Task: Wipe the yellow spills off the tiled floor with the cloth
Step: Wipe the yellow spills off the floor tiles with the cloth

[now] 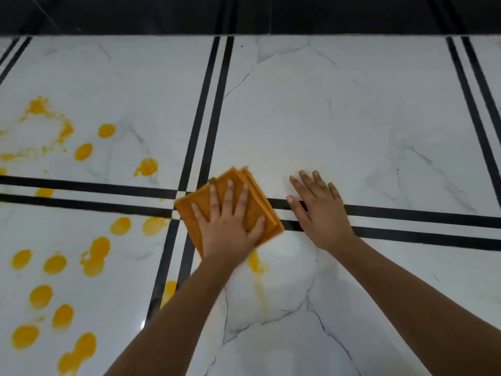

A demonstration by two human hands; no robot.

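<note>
Left hand (229, 226) lay flat on the cloth (230, 206), fingers spread, palm pressing down; not gripping it, no fingers curled under the edges. Cloth was orange, folded into several layers (stacked edges visible along its far right side), set diagonally over the crossing of the black double lines (406, 221) in the tiled floor (352, 118).

Right hand (318, 213) was open and empty, flat on the floor just to the right of the cloth, fingers spread, not touching it. It lay across the black lines.

Yellow spills (93, 257): most sat on the two tiles to the left of the cloth. Upper left tile carried a smeared ring-shaped patch and three rounder drops. Lower left tile carried many oval drops, well apart from one another. One drop lay on the white strip between the horizontal black lines, far left. A yellow streak (254, 263) showed just beside the left wrist, thinning toward the camera. White marble tile beyond the right hand looked clean. Dark wall (244, 14) ran along the far edge.
</note>
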